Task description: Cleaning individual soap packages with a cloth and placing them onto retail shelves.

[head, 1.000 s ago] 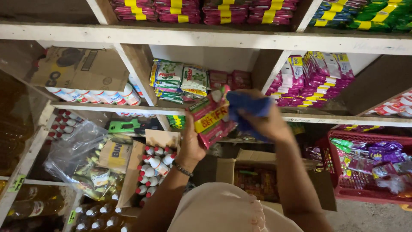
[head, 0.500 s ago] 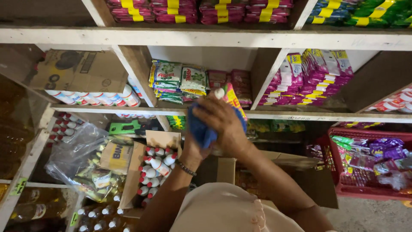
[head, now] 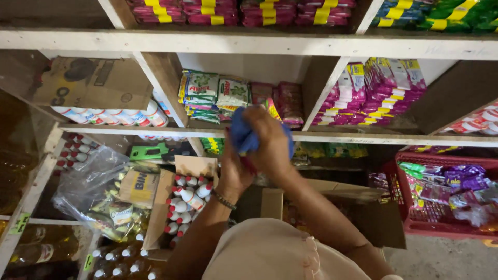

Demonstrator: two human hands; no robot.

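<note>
My right hand (head: 272,148) is closed around a bunched blue cloth (head: 239,134) and presses it onto a red and pink packet bundle (head: 271,108). Both hands hide most of that bundle. My left hand (head: 233,168) grips the bundle from the left and below. The hands are in front of the middle wooden shelf (head: 363,139), close to stacked green and white sachet packs (head: 210,93) and dark pink packs (head: 290,103) in the cubby behind.
An open carton of white red-capped bottles (head: 188,194) stands lower left beside a clear plastic bag of packets (head: 98,192). A red basket of sachets (head: 441,194) is at right. An open cardboard box (head: 332,199) sits below my arms. Pink sachet strips (head: 378,88) fill the right cubby.
My right hand with the blue cloth has moved left and down over the packet bundle, covering it. The bundle has shifted from tilted left to behind the hands.
</note>
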